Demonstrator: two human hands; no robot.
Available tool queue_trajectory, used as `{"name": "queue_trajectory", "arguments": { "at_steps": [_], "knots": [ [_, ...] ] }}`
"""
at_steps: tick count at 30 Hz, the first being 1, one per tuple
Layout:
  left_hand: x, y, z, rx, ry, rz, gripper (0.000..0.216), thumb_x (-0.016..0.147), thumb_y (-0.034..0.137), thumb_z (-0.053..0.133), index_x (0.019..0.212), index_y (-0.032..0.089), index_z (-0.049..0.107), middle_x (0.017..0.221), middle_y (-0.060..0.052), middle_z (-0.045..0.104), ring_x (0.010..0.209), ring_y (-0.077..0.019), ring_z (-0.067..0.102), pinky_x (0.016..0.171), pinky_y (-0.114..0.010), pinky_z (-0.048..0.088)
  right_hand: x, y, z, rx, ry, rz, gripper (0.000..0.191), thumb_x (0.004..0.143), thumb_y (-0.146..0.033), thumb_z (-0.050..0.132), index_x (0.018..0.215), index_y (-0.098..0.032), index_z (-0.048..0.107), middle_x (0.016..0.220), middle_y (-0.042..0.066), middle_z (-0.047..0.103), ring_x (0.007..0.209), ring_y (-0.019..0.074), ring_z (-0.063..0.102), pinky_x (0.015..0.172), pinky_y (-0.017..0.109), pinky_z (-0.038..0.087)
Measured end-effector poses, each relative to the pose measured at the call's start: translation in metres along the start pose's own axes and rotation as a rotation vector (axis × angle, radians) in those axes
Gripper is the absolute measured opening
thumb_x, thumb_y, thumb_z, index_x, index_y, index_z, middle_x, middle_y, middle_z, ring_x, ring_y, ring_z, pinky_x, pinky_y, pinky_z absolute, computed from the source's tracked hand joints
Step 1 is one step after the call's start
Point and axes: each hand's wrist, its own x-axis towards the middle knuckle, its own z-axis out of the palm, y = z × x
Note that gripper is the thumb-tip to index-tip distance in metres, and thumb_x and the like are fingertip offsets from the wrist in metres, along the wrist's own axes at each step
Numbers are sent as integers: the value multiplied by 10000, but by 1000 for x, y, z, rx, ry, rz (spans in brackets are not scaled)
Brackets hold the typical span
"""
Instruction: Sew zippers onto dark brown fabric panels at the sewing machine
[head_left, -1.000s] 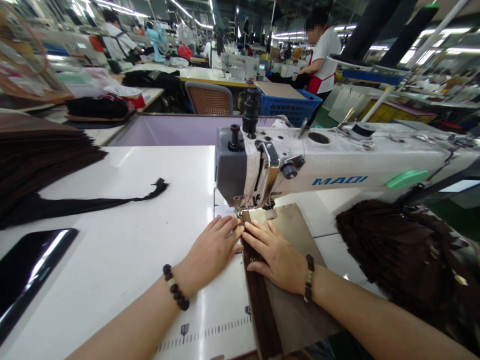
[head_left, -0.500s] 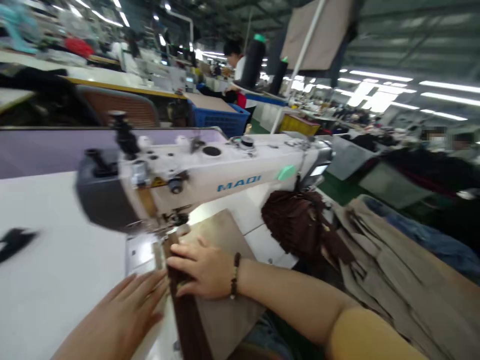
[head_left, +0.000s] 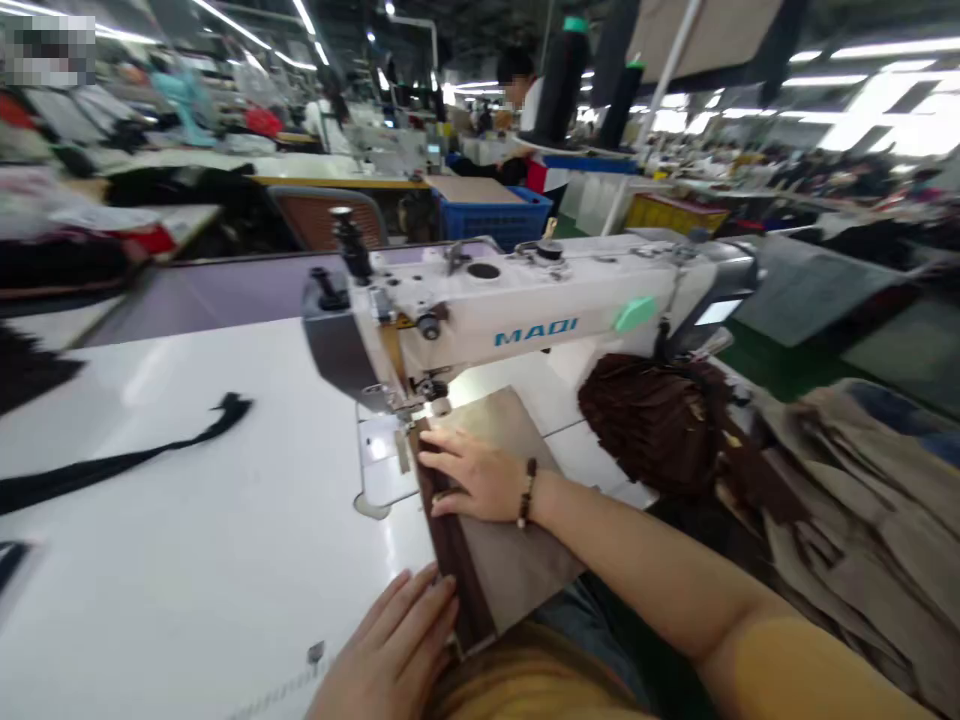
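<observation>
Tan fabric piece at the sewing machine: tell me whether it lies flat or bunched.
Flat. The tan fabric piece lies spread on the table, the right hand pressing it near the needle.

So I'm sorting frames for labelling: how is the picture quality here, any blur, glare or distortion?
Head view: the sewing machine and right hand are fairly sharp; the left hand at the bottom edge and the background are smeared. Ceiling lights blow out at top right, the white table shows soft glare, and straight lines bow toward the edges.
</observation>
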Motion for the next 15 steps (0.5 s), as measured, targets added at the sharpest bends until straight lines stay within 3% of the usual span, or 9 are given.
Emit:
{"name": "queue_trajectory", "arguments": {
  "at_steps": [5,10,13,15],
  "knots": [
    [15,13,-19,-81,-127,-174,279,903,150,382,1105,186,571,1123,-39,615,1093,-205,528,947,-398,450,0,-2,0,81,-52,16,562,804,-434,541,1243,-98,442,1374,134,335,1289,229,282,1078,443,219],
    [21,19,-30,-154,-198,-172,267,903,165,394,1115,188,556,1112,-43,619,1117,-203,512,972,-395,427,0,-3,0,73,-72,19,564,815,-430,527,1259,-95,430,1376,140,329,1291,228,281,1078,452,228],
    [5,-2,-50,-69,-199,-206,254,902,164,393,1100,199,549,1130,-51,608,1112,-189,515,972,-402,424,-1,-2,3,63,-68,14,548,822,-424,516,1261,-107,437,1375,131,334,1290,229,285,1070,455,256],
    [-22,-33,-76,102,-131,-370,250,899,165,385,1095,189,538,1155,-81,584,1095,-205,524,954,-433,431,-2,0,8,54,-46,11,527,830,-421,498,1262,-124,443,1376,118,334,1289,223,290,1066,459,273]
  ]
}}
